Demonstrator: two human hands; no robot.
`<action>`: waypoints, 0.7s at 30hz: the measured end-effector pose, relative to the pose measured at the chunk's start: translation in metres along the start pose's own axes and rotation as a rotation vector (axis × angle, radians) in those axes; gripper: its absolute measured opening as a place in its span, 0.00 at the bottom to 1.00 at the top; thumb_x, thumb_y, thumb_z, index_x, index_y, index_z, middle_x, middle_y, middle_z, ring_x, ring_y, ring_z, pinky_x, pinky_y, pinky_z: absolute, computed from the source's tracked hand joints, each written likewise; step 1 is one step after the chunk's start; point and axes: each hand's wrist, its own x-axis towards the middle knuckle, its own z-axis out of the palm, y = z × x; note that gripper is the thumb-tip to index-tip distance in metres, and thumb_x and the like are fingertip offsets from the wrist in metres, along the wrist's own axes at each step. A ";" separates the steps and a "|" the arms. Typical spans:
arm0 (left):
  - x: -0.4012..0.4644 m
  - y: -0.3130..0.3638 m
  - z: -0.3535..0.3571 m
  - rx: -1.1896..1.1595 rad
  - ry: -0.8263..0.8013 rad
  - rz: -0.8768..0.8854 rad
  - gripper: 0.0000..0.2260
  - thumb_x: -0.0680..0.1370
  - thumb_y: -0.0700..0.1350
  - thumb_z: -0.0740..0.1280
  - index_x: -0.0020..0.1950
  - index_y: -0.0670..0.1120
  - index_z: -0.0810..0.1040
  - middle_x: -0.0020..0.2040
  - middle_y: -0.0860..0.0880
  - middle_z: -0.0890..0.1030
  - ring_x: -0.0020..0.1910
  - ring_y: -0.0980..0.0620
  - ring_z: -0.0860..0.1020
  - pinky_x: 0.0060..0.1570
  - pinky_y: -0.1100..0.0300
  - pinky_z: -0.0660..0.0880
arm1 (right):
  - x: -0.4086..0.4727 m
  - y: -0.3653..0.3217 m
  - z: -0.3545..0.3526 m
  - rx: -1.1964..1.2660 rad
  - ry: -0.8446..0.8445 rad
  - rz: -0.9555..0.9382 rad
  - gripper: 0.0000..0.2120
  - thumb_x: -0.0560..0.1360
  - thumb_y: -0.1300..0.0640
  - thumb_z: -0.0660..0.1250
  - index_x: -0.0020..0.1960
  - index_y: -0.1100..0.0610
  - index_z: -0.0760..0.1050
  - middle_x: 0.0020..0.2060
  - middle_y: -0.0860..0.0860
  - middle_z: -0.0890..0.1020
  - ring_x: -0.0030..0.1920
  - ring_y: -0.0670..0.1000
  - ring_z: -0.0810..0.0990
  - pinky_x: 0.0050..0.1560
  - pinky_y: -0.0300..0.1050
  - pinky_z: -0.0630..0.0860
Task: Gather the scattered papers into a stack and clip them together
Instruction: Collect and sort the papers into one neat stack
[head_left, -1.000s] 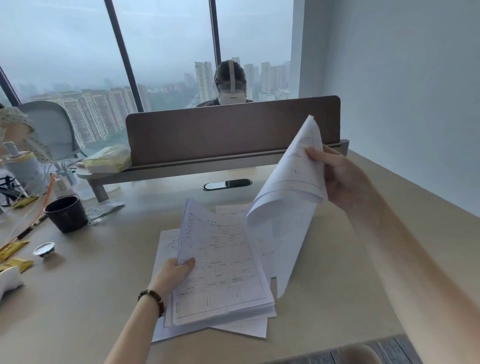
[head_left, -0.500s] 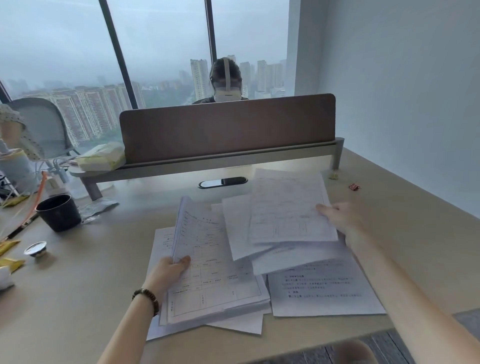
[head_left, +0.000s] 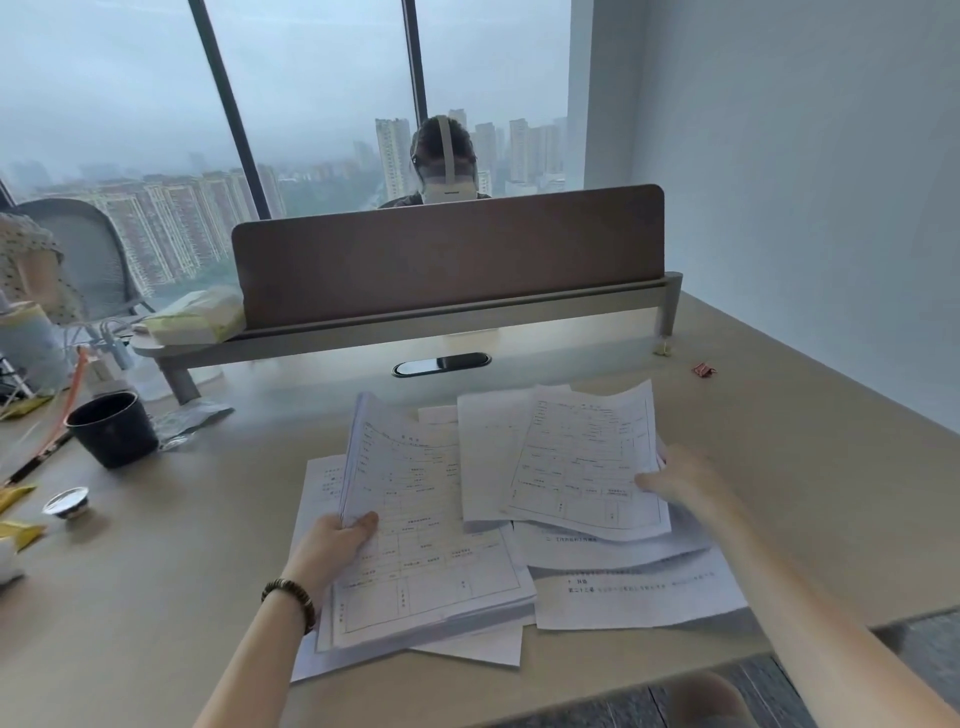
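1. Beige desk (head_left: 779, 467) by a wide window carries the papers, near and centre.
2. Left hand (head_left: 337, 540) pinches the thick stack (head_left: 431, 561) at its left edge.
3. Right hand (head_left: 680, 483) grasps loose sheets (head_left: 576, 462), lying askew.
4. Gathering is underway; next, likely slide them onto the stack, then fetch the red clip (head_left: 704, 369), far right.

Two hands, the left hand (head_left: 335, 540) and the right hand (head_left: 685, 483), were on the papers (head_left: 639, 592); the overlapping sheets could not be counted. Two small clips, a red clip (head_left: 703, 369) and a yellow clip (head_left: 662, 349), lay on one desk (head_left: 171, 561). There was one black cup (head_left: 111, 429), one divider panel (head_left: 447, 260), and one person opposite (head_left: 444, 161).
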 end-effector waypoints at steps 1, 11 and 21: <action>0.000 -0.001 0.000 0.002 0.000 0.001 0.08 0.81 0.45 0.66 0.50 0.42 0.82 0.44 0.45 0.86 0.43 0.45 0.85 0.40 0.57 0.79 | 0.001 0.001 -0.001 0.051 -0.010 -0.001 0.20 0.78 0.58 0.70 0.70 0.55 0.76 0.64 0.54 0.82 0.57 0.54 0.79 0.56 0.45 0.75; 0.001 -0.001 0.000 -0.008 0.004 0.005 0.09 0.81 0.45 0.66 0.51 0.40 0.80 0.45 0.43 0.85 0.44 0.44 0.84 0.41 0.56 0.79 | 0.001 -0.005 -0.020 0.385 0.056 -0.047 0.30 0.71 0.64 0.77 0.71 0.58 0.72 0.63 0.55 0.81 0.56 0.56 0.80 0.54 0.49 0.75; 0.000 -0.002 0.000 -0.036 0.017 0.015 0.11 0.80 0.45 0.67 0.53 0.38 0.81 0.47 0.40 0.86 0.45 0.41 0.85 0.48 0.49 0.82 | -0.029 -0.069 -0.071 0.483 0.066 -0.277 0.09 0.74 0.62 0.74 0.50 0.51 0.80 0.43 0.49 0.84 0.43 0.53 0.83 0.41 0.48 0.80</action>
